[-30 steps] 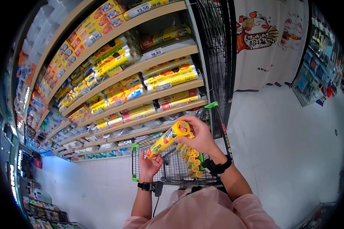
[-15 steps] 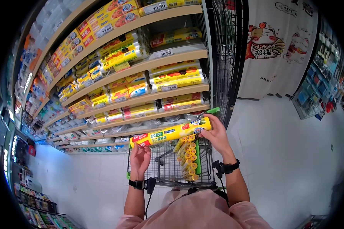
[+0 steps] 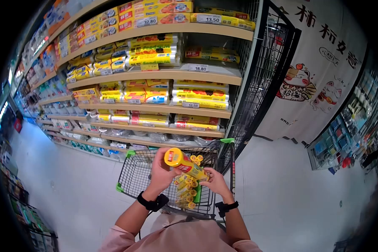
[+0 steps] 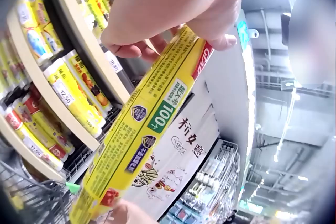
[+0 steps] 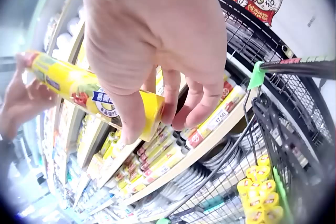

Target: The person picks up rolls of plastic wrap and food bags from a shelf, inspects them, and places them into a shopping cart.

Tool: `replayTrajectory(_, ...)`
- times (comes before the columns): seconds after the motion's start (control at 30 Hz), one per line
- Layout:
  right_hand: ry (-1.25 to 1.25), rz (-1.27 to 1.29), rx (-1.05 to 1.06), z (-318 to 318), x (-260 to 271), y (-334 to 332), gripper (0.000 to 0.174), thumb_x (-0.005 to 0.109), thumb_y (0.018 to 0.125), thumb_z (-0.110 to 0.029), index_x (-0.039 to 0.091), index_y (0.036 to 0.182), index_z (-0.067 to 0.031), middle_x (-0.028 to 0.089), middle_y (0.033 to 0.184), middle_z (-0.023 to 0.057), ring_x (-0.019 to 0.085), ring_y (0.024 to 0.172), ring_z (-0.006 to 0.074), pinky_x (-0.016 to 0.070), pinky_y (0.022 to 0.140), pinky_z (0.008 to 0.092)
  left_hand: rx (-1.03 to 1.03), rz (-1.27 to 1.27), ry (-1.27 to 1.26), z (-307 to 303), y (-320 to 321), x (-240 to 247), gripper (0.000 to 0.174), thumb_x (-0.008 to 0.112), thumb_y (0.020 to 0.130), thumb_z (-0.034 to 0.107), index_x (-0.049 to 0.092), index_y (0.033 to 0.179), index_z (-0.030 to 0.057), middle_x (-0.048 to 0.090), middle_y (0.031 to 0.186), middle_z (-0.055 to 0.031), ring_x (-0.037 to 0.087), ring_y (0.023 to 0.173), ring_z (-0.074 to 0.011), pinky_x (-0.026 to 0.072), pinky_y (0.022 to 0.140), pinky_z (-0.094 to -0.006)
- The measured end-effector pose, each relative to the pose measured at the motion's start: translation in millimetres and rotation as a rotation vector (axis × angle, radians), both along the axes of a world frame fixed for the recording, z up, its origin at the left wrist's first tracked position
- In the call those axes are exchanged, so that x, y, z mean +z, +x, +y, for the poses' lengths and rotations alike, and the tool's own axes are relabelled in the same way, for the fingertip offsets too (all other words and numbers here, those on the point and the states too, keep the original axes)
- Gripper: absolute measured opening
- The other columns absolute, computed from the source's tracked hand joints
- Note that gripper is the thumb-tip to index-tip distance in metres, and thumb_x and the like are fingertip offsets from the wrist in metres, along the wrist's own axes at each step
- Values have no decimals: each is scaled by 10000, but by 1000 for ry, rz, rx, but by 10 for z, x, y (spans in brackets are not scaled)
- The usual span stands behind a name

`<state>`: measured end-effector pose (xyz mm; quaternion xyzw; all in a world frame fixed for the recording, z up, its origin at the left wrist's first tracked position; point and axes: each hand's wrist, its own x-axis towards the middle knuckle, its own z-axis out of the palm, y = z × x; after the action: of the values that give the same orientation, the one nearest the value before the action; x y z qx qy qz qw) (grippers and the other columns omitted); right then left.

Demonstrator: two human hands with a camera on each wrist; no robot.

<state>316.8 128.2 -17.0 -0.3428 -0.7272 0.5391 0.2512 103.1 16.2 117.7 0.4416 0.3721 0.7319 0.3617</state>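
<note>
The left wrist view shows a legible green "100" label (image 4: pixel 164 115) on the yellow package (image 4: pixel 137 129); the head view shows its end face. Above the cart (image 3: pixel 135 172), the left hand (image 3: pixel 158 173), forearm toward one o'clock, clamps fingers round the package's ten o'clock end; the right hand (image 3: pixel 217 183), forearm toward eleven, pinches the four o'clock end.

In the right wrist view, the right hand (image 5: pixel 155 50) — cut off above — partly hides the roll (image 5: pixel 72 83).
</note>
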Motion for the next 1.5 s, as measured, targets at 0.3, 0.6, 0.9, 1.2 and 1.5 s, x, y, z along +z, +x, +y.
replayTrajectory(0.3, -14, 57, 98, 50, -51, -92, 600, 806, 748, 19, 519, 1275, 32, 661, 1025, 73, 646, 925, 129, 546, 773, 274, 37, 226, 5, 1, 112, 83, 775, 922, 657, 172, 508, 1290, 1, 596, 1201, -62, 578, 1106, -153, 457, 986, -314)
replayTrajectory(0.6, 66, 26, -7, -22, -24, -259, 566, 817, 772, -78, 531, 1249, 27, 643, 1010, 75, 611, 839, 115, 520, 739, 275, 51, 279, 17, -106, 184, 243, 698, 894, 676, 164, 558, 1260, -17, 567, 1203, -88, 559, 1119, -188, 423, 1005, -320)
replayTrajectory(0.9, -242, 316, 59, -56, -33, -110, 561, 752, 807, 24, 503, 1310, 24, 615, 1188, 97, 646, 999, 161, 553, 861, 292, 342, -64, -16, -51, -9, 160, 424, 700, 919, 212, 484, 1238, 35, 575, 1194, -88, 569, 1092, -166, 458, 971, -357)
replayTrajectory(1.2, -471, 448, -7, -16, 138, -86, 400, 674, 887, -15, 533, 1260, 8, 632, 1095, 108, 664, 800, 145, 551, 673, 263, 280, -604, -450, -286, -774, -499, 291, 658, 941, 348, 550, 1112, 139, 591, 1049, -11, 557, 966, -160, 462, 765, -296)
replayTrajectory(1.5, -543, 211, -175, -122, -321, -409, 408, 736, 867, -122, 566, 1195, 51, 693, 938, 109, 682, 663, 155, 538, 517, 264, 454, -1047, -921, -1036, -1137, -1830, 226, 551, 889, 98, 503, 1102, 40, 478, 1167, -129, 536, 979, -266, 540, 735, -360)
